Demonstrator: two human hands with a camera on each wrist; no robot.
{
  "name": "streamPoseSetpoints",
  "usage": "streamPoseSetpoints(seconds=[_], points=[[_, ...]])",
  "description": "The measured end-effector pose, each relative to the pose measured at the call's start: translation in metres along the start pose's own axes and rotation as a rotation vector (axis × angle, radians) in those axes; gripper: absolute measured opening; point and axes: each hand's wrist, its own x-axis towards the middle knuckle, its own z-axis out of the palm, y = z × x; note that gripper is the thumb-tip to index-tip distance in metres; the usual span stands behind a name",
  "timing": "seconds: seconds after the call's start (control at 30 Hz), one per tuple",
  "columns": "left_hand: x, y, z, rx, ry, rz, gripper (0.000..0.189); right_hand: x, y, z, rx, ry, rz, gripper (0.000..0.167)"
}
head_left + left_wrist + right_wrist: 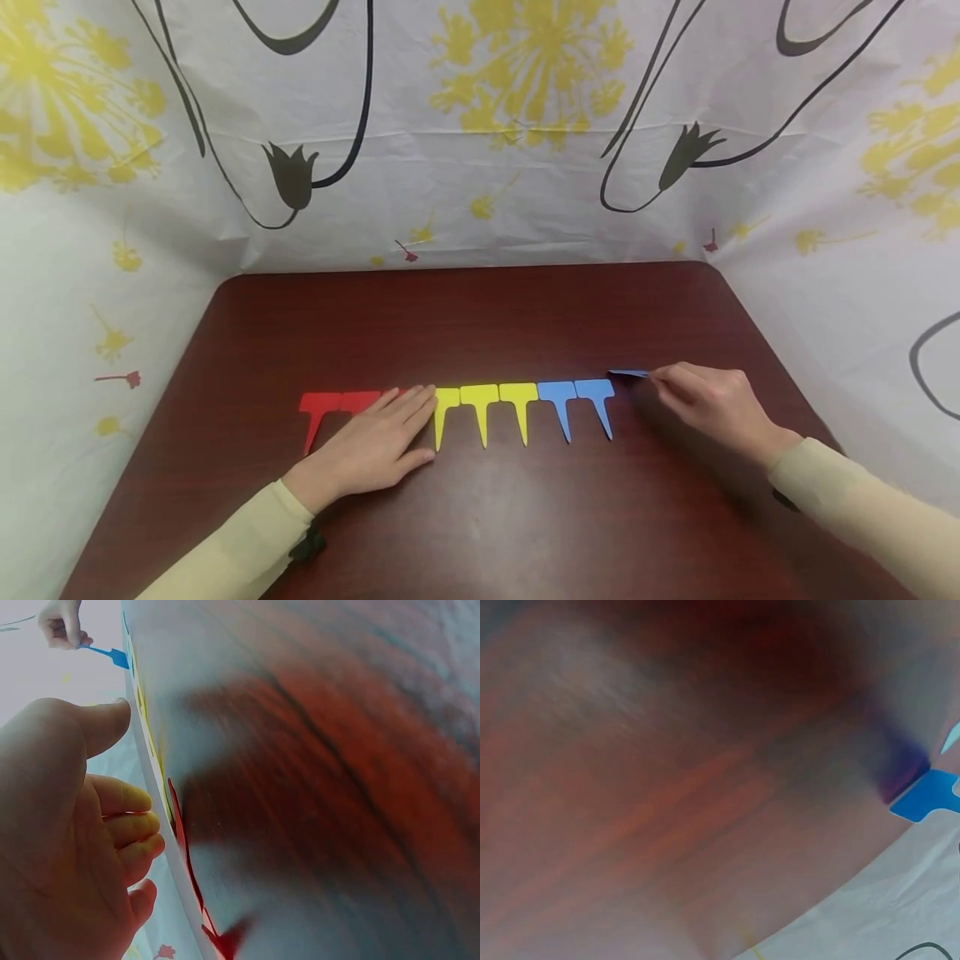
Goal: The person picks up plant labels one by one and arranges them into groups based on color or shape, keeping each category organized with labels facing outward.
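Note:
Flat T-shaped plant labels lie in a row on the table. Red ones (320,403) are at the left, yellow ones (480,397) in the middle, and two blue ones (595,389) at the right. My left hand (375,443) rests with extended fingers over part of the red group, hiding some of it, its fingertips at the first yellow label. Between thumb and fingers my right hand (712,406) pinches another blue plant label (628,372) by its stem. That label's wide head points left, just beyond the row's right end; the right wrist view shows its head (926,796) near the tabletop.
The dark reddish-brown table (480,325) has rounded far corners. White cloth (480,192) with yellow and grey flower prints hangs behind it and along both sides.

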Motion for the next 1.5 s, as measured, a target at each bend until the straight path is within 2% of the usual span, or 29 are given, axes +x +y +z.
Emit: streamPoseSetpoints(seconds=[0.13, 0.37, 0.63, 1.0, 1.5], points=[[0.0, 0.0, 0.0, 0.001, 0.002, 0.002, 0.078, -0.011, -0.002, -0.001, 0.003, -0.007, 0.009, 0.018], [0.0, 0.0, 0.0, -0.003, -0.001, 0.005, 0.078, -0.027, -0.008, 0.001, 0.04, -0.045, -0.043, 0.018], [0.001, 0.002, -0.001, 0.002, -0.001, 0.003, 0.078, -0.041, -0.014, 0.002, 0.061, -0.066, -0.052, 0.018], [0.001, 0.003, 0.0, 0.008, -0.003, 0.01, 0.077, -0.051, -0.02, 0.004, 0.067, -0.104, -0.064, 0.022], [0.002, 0.004, 0.0, 0.028, -0.009, 0.011, 0.077, -0.054, -0.024, 0.006, 0.031, -0.103, -0.086, 0.023]])
